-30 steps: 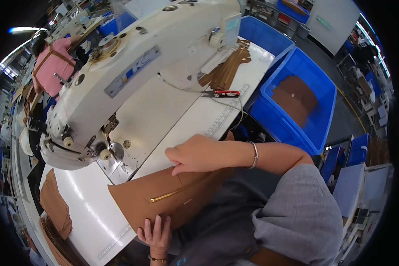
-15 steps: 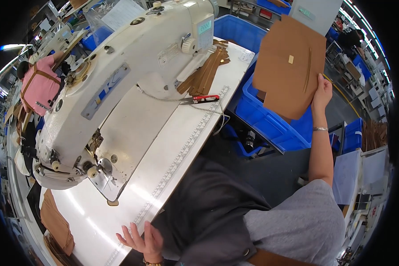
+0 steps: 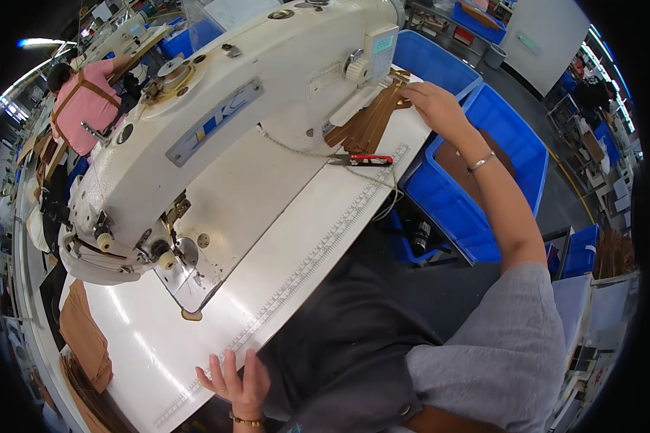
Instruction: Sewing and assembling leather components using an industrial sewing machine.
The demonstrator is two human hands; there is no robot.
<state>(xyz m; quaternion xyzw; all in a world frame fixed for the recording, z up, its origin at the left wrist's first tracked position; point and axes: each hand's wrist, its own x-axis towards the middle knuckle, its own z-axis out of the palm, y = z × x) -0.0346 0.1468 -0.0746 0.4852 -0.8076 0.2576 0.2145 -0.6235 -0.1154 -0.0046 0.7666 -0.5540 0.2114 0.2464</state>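
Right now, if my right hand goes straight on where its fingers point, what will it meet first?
Your right hand would probably meet the brown strips first; whether it already touches them is unclear.

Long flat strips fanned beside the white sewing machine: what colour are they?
The long flat strips by the right hand are brown, showing best in the head view.

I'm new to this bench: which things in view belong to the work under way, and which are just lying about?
Likely part of the work:
brown strips, at the right grip
white sewing machine
brown piece in the near blue bin

Apparently just lying about:
red-handled snips, unheld
grey round bin in the background
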